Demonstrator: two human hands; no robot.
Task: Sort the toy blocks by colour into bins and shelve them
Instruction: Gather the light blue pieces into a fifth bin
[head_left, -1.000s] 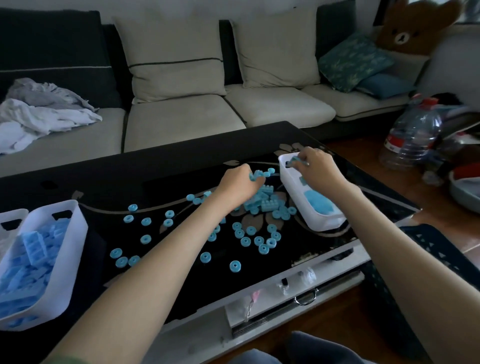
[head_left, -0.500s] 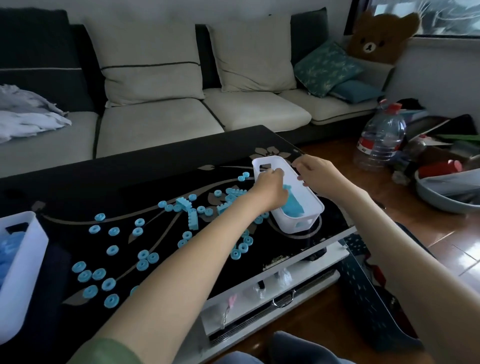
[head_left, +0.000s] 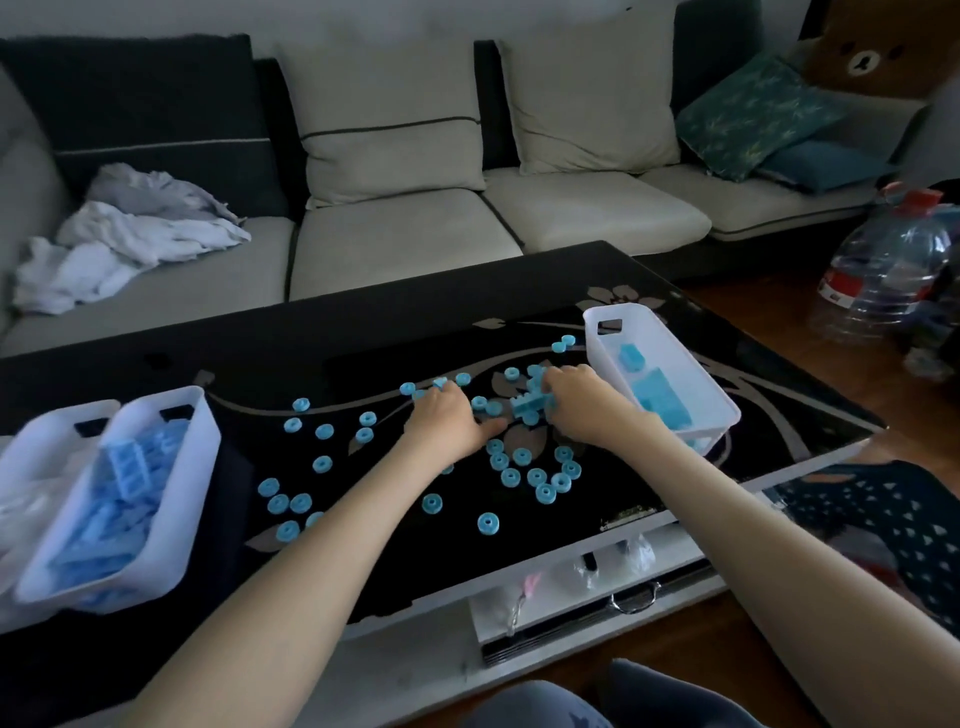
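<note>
Head view. Blue plastic pieces lie on a black glass table (head_left: 363, 332): ring-shaped discs (head_left: 509, 476) scattered over its middle and toward the near edge, and a small heap of studded blocks (head_left: 524, 406) near the right edge. The left hand (head_left: 447, 422) rests palm down on the surface just left of the heap, fingers curled loosely over a few discs, thumb stretched toward the blocks; whether it grips anything cannot be told. The right hand (head_left: 584, 402) lies on the right side of the heap, fingers bent and touching the blocks; its palm side is hidden, so the closure of the grip cannot be told. Just beside the right hand, along the right edge, stands a white bin (head_left: 691, 364) holding a few blue blocks. At the left edge stands a second white bin (head_left: 171, 499), nearly full of blue blocks, with a third bin (head_left: 47, 447) touching its left side. Beyond the far edge stands a sofa (head_left: 395, 249) bearing a heap of cloth (head_left: 124, 234).
</note>
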